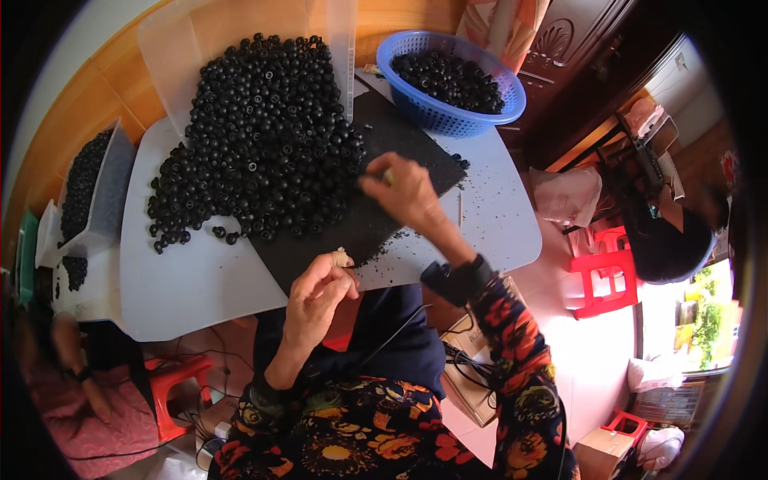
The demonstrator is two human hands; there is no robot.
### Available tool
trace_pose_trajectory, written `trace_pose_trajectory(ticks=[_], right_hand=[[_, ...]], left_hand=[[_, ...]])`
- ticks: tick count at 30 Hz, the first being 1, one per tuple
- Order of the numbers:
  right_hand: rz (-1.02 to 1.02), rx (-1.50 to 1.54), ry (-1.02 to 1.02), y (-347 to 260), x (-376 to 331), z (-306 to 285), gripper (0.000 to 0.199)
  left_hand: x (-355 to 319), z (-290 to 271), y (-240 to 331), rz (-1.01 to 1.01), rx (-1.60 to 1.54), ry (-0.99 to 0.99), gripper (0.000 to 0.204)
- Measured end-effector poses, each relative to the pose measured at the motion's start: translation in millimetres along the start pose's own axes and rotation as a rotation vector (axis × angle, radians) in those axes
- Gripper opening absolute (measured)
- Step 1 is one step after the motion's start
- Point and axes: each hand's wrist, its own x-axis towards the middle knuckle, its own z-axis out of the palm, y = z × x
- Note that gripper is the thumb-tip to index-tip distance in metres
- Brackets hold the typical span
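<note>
A large heap of small round black parts (264, 136), some showing a hole, spreads over the left and middle of the table and onto a black mat (424, 152). My right hand (404, 190) is over the mat at the heap's right edge, fingers curled in; a yellowish wrap shows on one finger. Near the table's front edge, my left hand (316, 298) has its fingers bent together, a pale wrap around one fingertip. Whatever either hand holds is hidden or too small to make out.
A blue basket (448, 116) of black pieces stands at the back right. Behind the heap leans a clear plastic bin (172, 56). Black crumbs and a thin stick (461, 206) lie on the white table (192, 288). Another person's hand (98, 400) shows at lower left; red stools (604, 280) stand right.
</note>
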Motion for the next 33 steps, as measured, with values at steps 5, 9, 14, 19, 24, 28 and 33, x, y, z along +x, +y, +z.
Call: trace_pose_trajectory(ticks=[5,9,14,19,24,28,33], right_hand=[[-0.012,-0.114,-0.072,-6.4,-7.2,11.5,0.030],[-0.025,-0.120,-0.065,-8.4,-10.2,10.1,0.029],[0.039,0.137,-0.092,-15.8,-32.6,-3.3,0.025],[-0.004,0.263,-0.123,-45.3,-80.1,-9.3,0.023],[-0.057,0.288,-0.126,-60.0,-106.4,-8.0,0.024],[0.050,0.547,-0.125,-55.3,-112.5,-8.1,0.018],[0.407,1.004,-0.178,-48.4,-123.4,3.6,0.019]], left_hand=[[0.8,-1.3,-0.6,-0.005,0.001,-0.016,0.023],[-0.1,-1.6,-1.2,0.011,0.029,-0.014,0.023],[0.8,-0.3,1.6,-0.036,-0.049,0.014,0.024],[1.8,3.6,16.9,-0.144,-0.160,0.116,0.025],[1.2,4.6,15.6,-0.108,-0.179,0.110,0.024],[3.8,-3.9,13.4,-0.143,-0.207,0.024,0.022],[1.1,-8.5,10.3,-0.165,-0.315,0.013,0.023]])
